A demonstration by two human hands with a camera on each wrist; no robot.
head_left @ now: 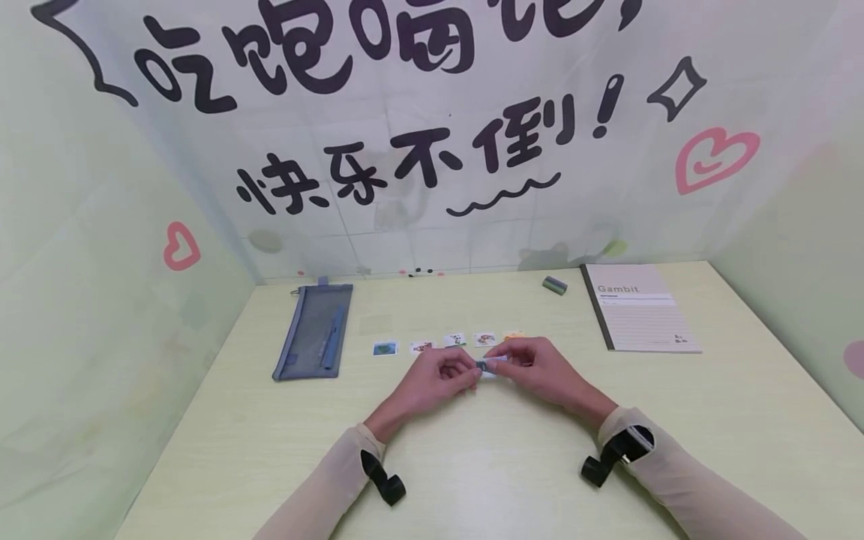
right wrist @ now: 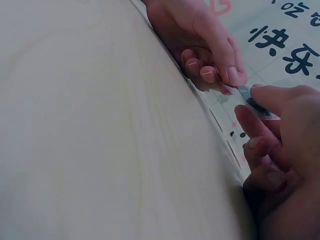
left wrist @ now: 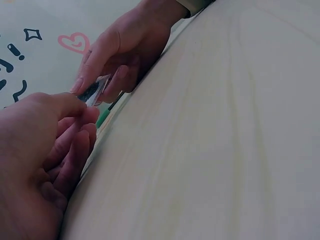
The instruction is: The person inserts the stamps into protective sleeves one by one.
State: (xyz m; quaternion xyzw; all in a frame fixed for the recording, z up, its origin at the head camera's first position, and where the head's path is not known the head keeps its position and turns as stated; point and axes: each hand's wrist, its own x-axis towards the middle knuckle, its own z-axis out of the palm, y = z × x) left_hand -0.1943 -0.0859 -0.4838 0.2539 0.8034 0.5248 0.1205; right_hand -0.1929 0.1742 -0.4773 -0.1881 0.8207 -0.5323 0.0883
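Observation:
Near the middle of the table, both hands meet at a small picture card (head_left: 482, 366) with a dark print and a glossy, see-through look at its edge. The left hand (head_left: 435, 381) pinches one end between thumb and forefinger, its other fingers curled below. From the opposite side, the right hand (head_left: 543, 371) grips the card between thumb and fingers. In the right wrist view the card (right wrist: 256, 104) tilts between the two thumbs, partly covered by them. Just beyond the hands lies a row of several small picture cards (head_left: 385, 349), some partly hidden by the fingers.
A blue mesh pencil case (head_left: 310, 337) with a blue pen (head_left: 334, 339) lies at the left. At the back right are a notebook (head_left: 637, 311) marked Gambit and a small striped, rounded block (head_left: 555, 285). A lettered cloth backdrop (head_left: 405, 247) stands behind the table.

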